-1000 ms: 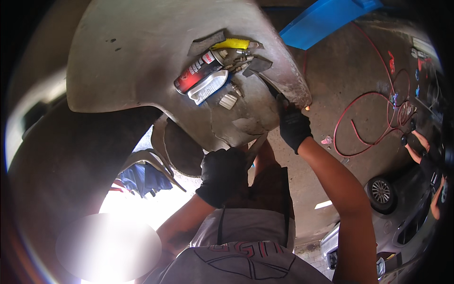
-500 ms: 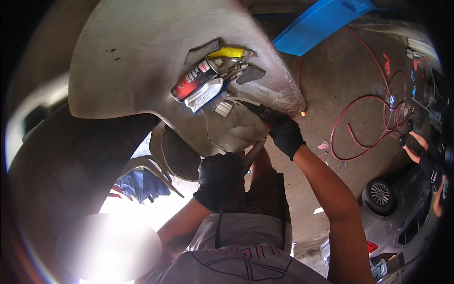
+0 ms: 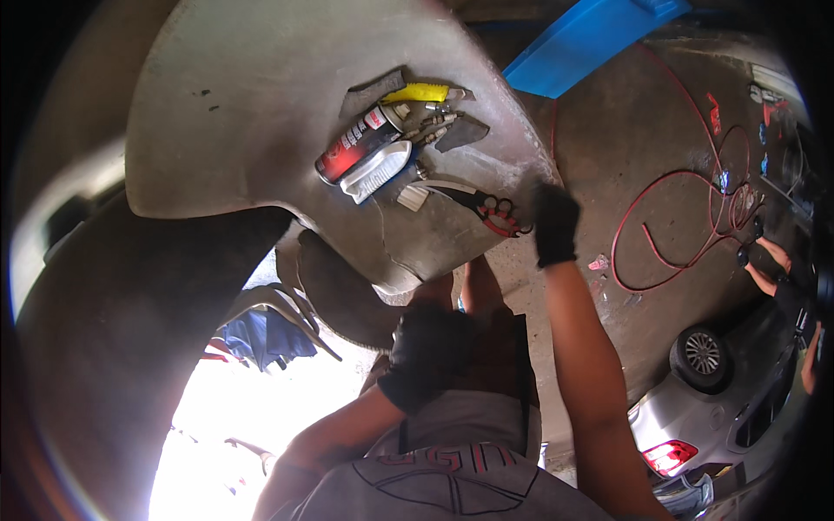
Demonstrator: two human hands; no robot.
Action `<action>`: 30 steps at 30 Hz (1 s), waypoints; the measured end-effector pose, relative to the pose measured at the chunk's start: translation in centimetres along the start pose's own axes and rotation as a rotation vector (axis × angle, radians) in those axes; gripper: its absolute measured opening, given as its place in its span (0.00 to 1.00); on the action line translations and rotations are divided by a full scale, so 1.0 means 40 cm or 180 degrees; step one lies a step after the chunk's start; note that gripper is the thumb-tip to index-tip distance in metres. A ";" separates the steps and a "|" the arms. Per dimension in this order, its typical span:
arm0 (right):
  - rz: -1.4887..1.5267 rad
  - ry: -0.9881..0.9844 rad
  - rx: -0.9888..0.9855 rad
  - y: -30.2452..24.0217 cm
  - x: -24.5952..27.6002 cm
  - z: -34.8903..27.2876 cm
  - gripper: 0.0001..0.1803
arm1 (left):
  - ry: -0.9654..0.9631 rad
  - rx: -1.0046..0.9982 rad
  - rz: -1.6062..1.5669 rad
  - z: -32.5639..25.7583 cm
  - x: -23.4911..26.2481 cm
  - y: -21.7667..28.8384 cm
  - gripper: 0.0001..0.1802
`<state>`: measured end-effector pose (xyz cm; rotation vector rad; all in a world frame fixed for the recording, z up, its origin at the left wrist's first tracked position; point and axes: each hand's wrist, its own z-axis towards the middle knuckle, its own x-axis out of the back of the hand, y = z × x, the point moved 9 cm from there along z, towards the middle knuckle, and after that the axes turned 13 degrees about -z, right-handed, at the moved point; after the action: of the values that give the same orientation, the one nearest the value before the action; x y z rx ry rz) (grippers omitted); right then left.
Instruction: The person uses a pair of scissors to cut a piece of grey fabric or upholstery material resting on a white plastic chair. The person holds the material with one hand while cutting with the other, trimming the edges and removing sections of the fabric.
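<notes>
Two black-gloved hands are over a large grey curved blade (image 3: 287, 113). My right hand (image 3: 554, 224) is past its right corner, blurred; its fingers cannot be made out. Just left of it on the blade lie scissors (image 3: 499, 219) with red and black handles, touched by neither hand. My left hand (image 3: 427, 347) hangs below the near edge, in front of my shorts; its fingers are hidden. Farther up the blade are a red and black spray can (image 3: 363, 143), a white brush-like piece (image 3: 377, 172), a yellow piece (image 3: 421, 93) and a small whitish block (image 3: 412, 198).
Grey scraps (image 3: 462, 134) and small metal fittings (image 3: 434, 127) lie beside the can. A blue panel (image 3: 582, 43) stands beyond the blade. A red hose (image 3: 613, 234) coils on the floor at right, near a silver car (image 3: 686, 417) and another person (image 3: 786, 286).
My right hand has let go of the scissors and moved right. My left hand has come down and toward me; the grey strip between the hands is out of sight.
</notes>
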<state>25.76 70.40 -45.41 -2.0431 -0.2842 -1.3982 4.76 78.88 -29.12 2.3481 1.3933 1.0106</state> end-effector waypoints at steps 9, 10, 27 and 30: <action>0.1517 -0.0382 0.0207 -0.077 0.025 0.160 0.13 | 0.0377 -0.0092 0.0104 -0.018 0.080 -0.018 0.08; 0.1550 -0.0836 0.0049 -0.119 -0.007 0.167 0.14 | 0.0436 -0.0145 0.0158 -0.015 0.079 -0.021 0.07; -0.0798 -0.0078 0.1636 -0.172 -0.006 -0.080 0.30 | 0.1267 -0.0358 -0.1189 0.019 0.166 -0.145 0.13; -0.1073 -0.0276 0.1749 -0.149 -0.057 -0.128 0.35 | 0.0663 0.0223 -0.2271 0.019 0.129 -0.194 0.13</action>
<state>17.91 72.26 -44.02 -1.6418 -0.9734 -1.2396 1.58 87.37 -31.36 1.5765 2.1398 0.9942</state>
